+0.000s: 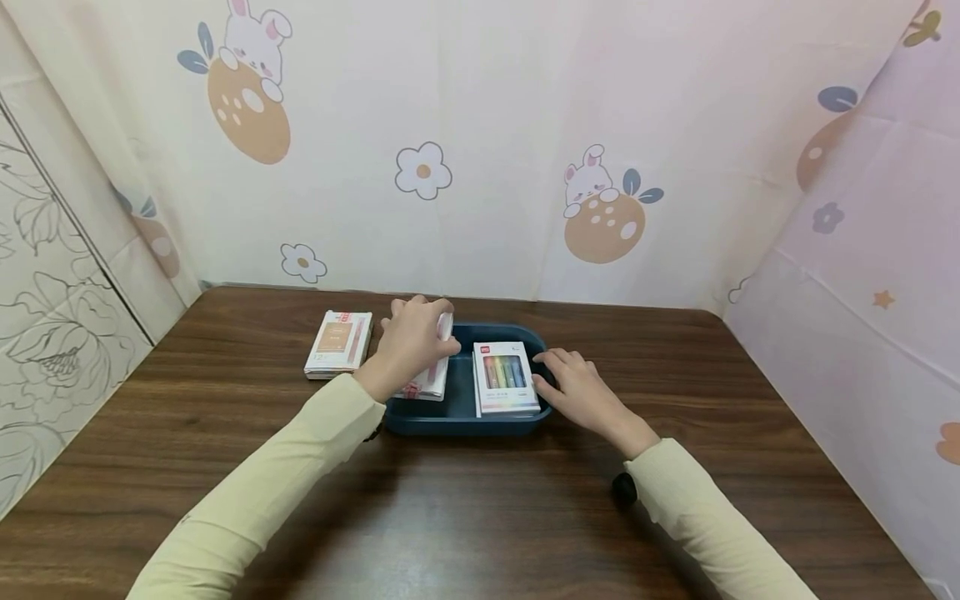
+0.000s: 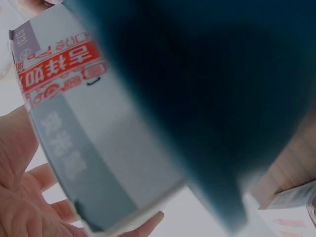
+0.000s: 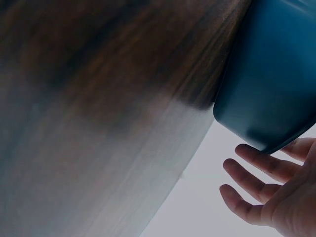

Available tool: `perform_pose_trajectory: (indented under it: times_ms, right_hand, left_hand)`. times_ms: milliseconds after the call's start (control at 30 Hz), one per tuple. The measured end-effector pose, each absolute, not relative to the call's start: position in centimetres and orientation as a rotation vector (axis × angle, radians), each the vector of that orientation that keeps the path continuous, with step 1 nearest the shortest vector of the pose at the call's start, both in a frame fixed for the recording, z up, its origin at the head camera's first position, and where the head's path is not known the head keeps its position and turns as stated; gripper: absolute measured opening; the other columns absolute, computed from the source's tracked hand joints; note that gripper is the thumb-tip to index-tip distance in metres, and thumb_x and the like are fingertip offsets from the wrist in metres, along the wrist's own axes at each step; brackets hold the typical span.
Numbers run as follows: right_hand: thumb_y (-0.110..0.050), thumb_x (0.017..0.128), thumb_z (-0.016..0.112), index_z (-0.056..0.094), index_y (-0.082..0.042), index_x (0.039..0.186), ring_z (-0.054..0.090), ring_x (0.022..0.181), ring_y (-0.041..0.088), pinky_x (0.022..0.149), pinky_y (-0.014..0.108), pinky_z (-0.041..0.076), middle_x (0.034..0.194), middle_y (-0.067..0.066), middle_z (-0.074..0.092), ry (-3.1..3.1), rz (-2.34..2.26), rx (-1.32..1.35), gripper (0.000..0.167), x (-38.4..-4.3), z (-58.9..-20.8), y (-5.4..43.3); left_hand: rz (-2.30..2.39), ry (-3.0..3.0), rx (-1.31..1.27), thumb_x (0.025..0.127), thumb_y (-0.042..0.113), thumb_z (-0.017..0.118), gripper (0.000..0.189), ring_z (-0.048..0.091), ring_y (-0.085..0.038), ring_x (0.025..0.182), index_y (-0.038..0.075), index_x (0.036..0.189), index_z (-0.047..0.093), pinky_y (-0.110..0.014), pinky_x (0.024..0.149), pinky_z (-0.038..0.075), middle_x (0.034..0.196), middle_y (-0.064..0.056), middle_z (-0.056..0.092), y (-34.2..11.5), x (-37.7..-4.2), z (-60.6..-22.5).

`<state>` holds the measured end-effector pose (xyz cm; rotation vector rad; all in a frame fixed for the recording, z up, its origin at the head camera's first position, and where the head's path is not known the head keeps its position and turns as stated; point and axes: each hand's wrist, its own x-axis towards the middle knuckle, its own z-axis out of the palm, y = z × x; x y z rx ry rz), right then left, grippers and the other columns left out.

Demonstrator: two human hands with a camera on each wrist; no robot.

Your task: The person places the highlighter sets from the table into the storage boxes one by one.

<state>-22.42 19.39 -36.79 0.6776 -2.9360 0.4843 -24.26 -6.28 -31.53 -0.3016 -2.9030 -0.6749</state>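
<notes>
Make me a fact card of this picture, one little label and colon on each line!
Bin: blue bin, on the brown table
In the bin: rainbow box, colorful picture facing up
Left hand: left hand grips a taped box at the bin's left end; whether it rests on the bottom, I can't tell
Right hand: right hand at the bin's right end, fingers relaxed
Outside the bin: tan-label box, to the left
Backdrop: curtain with bunnies and flowers

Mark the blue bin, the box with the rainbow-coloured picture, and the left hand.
Blue bin [image 1: 465,427]: head view, front wall.
Box with the rainbow-coloured picture [image 1: 507,379]: head view, printed top face.
Left hand [image 1: 412,338]: head view, back of the hand.
</notes>
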Motion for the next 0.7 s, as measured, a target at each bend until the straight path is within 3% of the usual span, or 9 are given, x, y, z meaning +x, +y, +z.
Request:
perform_pose_trajectory:
  times_ms: [333, 700]
  right_hand:
    - [-0.035, 0.094, 0.044, 0.051, -0.006, 0.125, 0.046, 0.116, 0.032, 0.094, 0.054, 0.036, 0.129, 0.014, 0.05, -2.95, 0.47, 0.676, 0.043, -22.4, -36.7, 19.4]
    - [-0.034, 0.093, 0.045, 0.051, -0.007, 0.125, 0.046, 0.117, 0.032, 0.094, 0.055, 0.035, 0.129, 0.014, 0.051, -2.95, 0.469, 0.668, 0.042, -22.5, -36.8, 19.3]
  left_hand:
    - [-0.661, -2.922, -0.293, 0.078, 0.034, 0.066, 0.047, 0.041, -0.04, 0.11, 0.018, 0.121, 0.057, -0.064, 0.087, 0.037, 0.121, -0.014, 0.054, -5.9, -24.0, -33.4]
    - [-0.655, -2.956, -0.282, 0.078, 0.035, 0.067, 0.047, 0.043, -0.04, 0.107, 0.018, 0.121, 0.058, -0.061, 0.084, 0.04, 0.122, -0.015, 0.054, -5.8, -24.0, -35.6]
